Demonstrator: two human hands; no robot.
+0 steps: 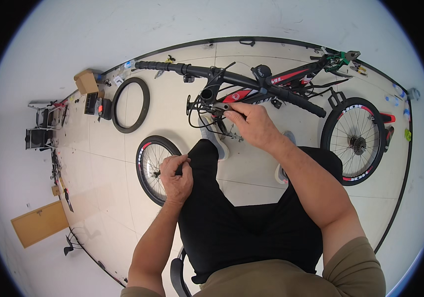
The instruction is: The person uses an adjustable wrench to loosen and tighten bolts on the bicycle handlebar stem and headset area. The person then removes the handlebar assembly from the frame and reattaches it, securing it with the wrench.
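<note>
Pinching an indistinct part [220,106], the right hand [256,127] overlaps the bicycle [241,95].

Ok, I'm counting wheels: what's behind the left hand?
A wheel partly shows behind the left hand, mostly to its left. Whatever the hand and trouser leg cover, including part of the wheel, can't be seen.

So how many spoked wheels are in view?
2: the left wheel, partly hidden behind the left hand, and the right wheel, toward the picture's right edge. None others show.
</note>
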